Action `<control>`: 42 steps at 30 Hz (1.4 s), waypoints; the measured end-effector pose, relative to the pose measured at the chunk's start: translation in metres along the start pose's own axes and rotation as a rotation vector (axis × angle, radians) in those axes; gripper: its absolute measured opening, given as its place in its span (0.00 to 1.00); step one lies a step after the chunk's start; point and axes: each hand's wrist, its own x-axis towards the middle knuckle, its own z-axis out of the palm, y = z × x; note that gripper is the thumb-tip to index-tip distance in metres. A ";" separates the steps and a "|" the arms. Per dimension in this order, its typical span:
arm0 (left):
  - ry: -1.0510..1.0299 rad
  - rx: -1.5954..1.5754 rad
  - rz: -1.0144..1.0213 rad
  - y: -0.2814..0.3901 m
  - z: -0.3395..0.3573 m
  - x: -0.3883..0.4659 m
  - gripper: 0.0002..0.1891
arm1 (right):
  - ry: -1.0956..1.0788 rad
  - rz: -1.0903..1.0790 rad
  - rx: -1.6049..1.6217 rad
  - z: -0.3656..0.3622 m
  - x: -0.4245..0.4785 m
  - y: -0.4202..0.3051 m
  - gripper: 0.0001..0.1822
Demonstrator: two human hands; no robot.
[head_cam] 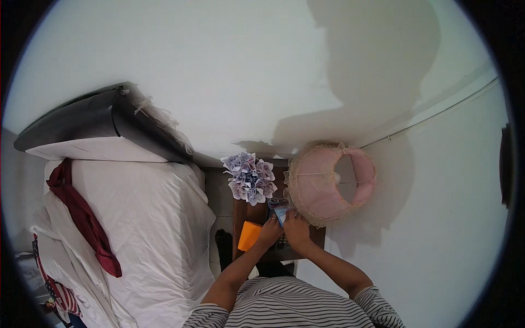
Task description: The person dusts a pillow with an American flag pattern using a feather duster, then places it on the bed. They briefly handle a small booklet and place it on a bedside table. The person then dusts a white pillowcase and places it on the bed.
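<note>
My left hand (270,232) and my right hand (297,230) are close together over a small dark wooden table (255,211). Between them is a flat light-blue item (281,212), like a card or packet, with the fingers of both hands on it. Just beyond it lies something dark (277,201), too small to make out. An orange block-like object (248,235) is beside my left wrist. A bunch of folded-paper flowers (250,177) stands at the table's back left. The lampshade of a pink lamp (315,180), trimmed with ruffles, tilts over the right side.
A bed with a white sheet (151,205) is at the left, a dark red cloth (88,221) lying across it. Behind rises its black padded headboard (74,119). A white wall (229,69) bounds the back, and a cable (430,117) runs along the right wall.
</note>
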 end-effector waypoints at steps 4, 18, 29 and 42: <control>-0.205 -0.048 -0.038 -0.003 -0.002 0.003 0.21 | -0.085 0.041 -0.009 -0.014 -0.002 -0.006 0.15; 0.049 -0.198 -0.162 -0.003 0.010 0.000 0.25 | -0.172 0.017 0.233 -0.030 0.004 0.004 0.15; 0.079 -0.048 -0.053 -0.008 0.023 -0.001 0.28 | -0.152 0.086 0.181 -0.021 0.003 -0.006 0.14; -0.027 -0.034 -0.058 -0.011 0.016 0.001 0.23 | -0.170 0.106 0.212 -0.005 0.019 -0.004 0.13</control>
